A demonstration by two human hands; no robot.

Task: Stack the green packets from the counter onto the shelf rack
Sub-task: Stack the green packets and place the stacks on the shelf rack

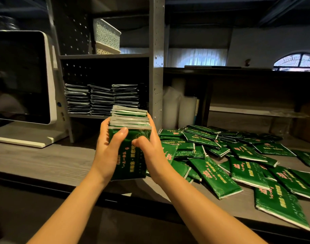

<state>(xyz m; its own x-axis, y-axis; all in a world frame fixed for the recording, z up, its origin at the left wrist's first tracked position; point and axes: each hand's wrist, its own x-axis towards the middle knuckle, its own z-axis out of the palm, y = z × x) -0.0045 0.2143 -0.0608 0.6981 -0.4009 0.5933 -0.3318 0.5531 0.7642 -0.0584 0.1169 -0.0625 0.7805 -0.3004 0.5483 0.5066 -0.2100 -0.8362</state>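
I hold a bundle of several green packets (128, 138) upright between both hands, above the counter's front half. My left hand (110, 147) grips its left side with the thumb across the front. My right hand (149, 150) grips the right side, fingers curled behind. Straight ahead stands the grey shelf rack (157, 76); its lower shelf holds three stacks of packets (101, 99) lying flat. A loose pile of green packets (238, 155) is spread over the counter (45, 161) to the right.
A white-framed screen on a stand (22, 81) occupies the counter's left. White lattice baskets (106, 37) sit on the rack's upper shelf. Translucent plastic cup stacks (178, 108) stand right of the rack, under a dark wooden ledge (238, 71).
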